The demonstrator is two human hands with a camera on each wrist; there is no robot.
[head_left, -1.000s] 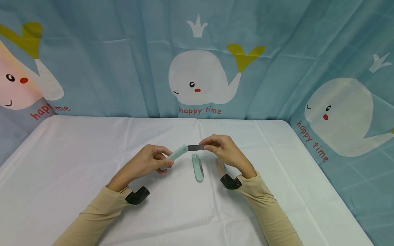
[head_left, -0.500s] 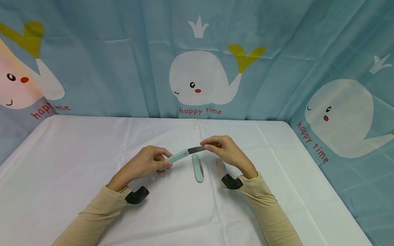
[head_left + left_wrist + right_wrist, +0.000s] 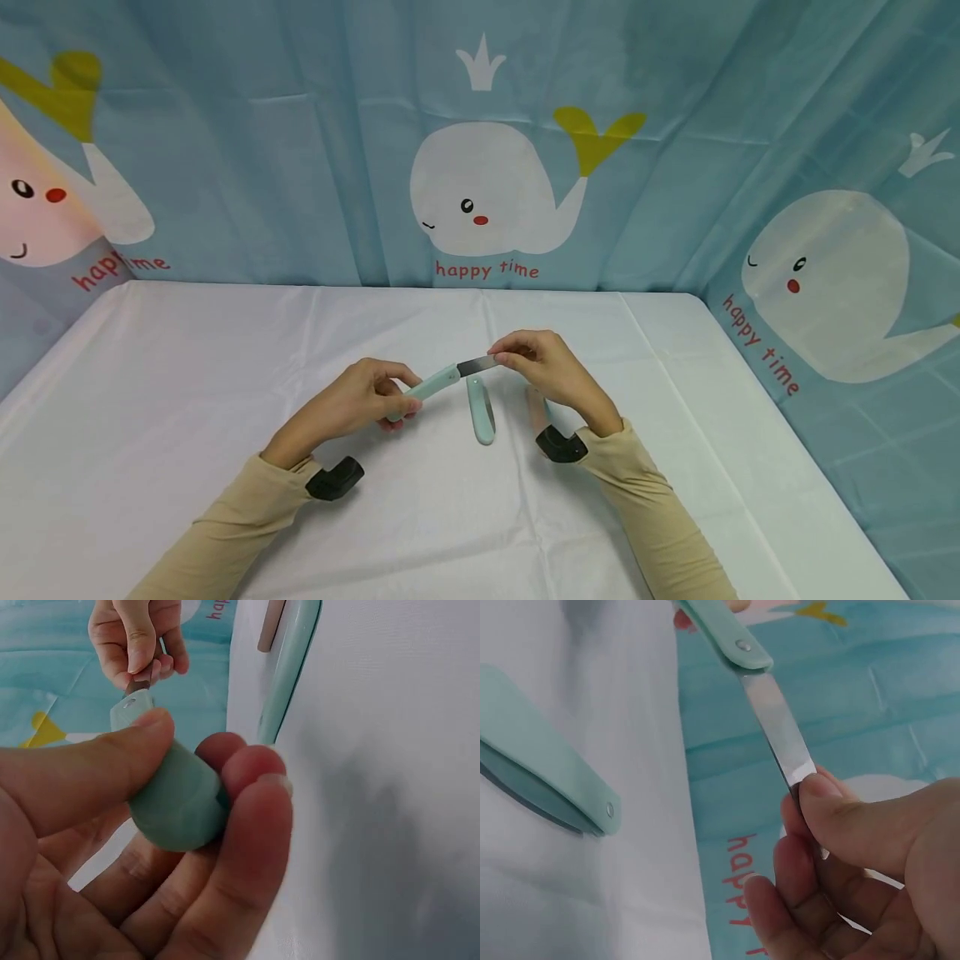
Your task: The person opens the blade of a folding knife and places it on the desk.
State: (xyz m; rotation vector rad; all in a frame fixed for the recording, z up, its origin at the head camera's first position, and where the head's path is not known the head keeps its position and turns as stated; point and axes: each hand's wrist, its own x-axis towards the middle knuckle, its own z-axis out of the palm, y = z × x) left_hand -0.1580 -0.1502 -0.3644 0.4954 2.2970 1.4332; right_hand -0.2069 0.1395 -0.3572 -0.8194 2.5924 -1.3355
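Clamping with fingers on both ends of unfolded knife

Gripping mint handle in left hand, pinching blade in right hand. Holding it tilted above white surface, between hands, near folded mint knife and partly hidden pink item, lying there.

white-clothed table | folded mint knife | pink object, partly hidden
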